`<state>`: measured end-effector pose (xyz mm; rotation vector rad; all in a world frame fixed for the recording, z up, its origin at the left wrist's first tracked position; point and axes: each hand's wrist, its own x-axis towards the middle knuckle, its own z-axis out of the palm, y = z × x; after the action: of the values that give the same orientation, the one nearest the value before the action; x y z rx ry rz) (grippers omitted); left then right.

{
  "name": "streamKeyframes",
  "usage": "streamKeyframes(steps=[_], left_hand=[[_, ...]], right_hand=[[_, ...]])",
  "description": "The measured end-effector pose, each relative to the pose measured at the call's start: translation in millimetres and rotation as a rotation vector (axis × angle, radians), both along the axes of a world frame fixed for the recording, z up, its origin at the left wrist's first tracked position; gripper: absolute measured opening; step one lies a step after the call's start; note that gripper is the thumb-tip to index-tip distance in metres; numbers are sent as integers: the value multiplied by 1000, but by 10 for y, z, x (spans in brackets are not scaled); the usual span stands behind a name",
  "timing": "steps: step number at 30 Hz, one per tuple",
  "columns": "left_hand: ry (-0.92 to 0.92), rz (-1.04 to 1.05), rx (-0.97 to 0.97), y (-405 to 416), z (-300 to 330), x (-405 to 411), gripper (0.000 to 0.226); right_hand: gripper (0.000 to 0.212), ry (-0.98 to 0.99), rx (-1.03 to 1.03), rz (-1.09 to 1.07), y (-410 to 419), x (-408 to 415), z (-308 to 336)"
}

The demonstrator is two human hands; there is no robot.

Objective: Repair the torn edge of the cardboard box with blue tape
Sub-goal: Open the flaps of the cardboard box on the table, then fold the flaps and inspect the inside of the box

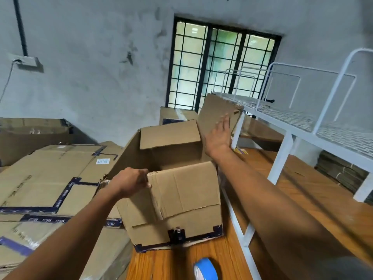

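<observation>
An open cardboard box (181, 201) stands on a wooden table, with its flaps up. My left hand (129, 183) grips the near flap at its upper left corner, where the cardboard edge is torn and creased. My right hand (219, 136) lies flat with straight fingers against the raised right flap (214, 114), whose top edge is ragged. A roll of blue tape (205, 269) stands on the table near the bottom edge, apart from both hands.
Flattened and taped cardboard boxes (50, 178) are stacked at the left. A white metal rack (302, 122) stands close on the right, over the wooden table (201, 257). More boxes stand behind, under a barred window (220, 63).
</observation>
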<state>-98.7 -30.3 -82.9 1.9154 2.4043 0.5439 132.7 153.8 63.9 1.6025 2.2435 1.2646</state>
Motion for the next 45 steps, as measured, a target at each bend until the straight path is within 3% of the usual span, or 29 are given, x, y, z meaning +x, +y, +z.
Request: streamKeyframes(steps=[4, 7, 9, 17, 20, 24, 28, 32, 36, 45], left_hand=[[-54, 16, 28, -68, -17, -91, 19], [-72, 7, 23, -80, -40, -105, 17], [-54, 0, 27, -79, -49, -96, 17], [2, -38, -40, 53, 33, 189, 21], [73, -64, -121, 205, 85, 387, 35], [74, -176, -232, 480, 189, 596, 58], [-78, -248, -297, 775, 323, 632, 78], [53, -207, -251, 1184, 357, 455, 58], [124, -163, -321, 1706, 367, 129, 49], [256, -86, -578, 2987, -69, -663, 50]], right_hand=[[75, 187, -253, 17, -23, -63, -124], [43, 369, -361, 95, -10, -39, -161], [37, 453, -417, 115, 6, -17, -165], [38, 566, -502, 50, 260, 251, -438], [38, 618, -486, -14, 391, 463, -661], [47, 573, -509, -88, 502, 612, -957], [54, 545, -510, -65, 599, 500, -1074], [49, 522, -494, 26, 825, 255, -1098], [53, 523, -542, 111, 1214, -71, -1163], [56, 424, -686, 216, 2090, -772, -1600]])
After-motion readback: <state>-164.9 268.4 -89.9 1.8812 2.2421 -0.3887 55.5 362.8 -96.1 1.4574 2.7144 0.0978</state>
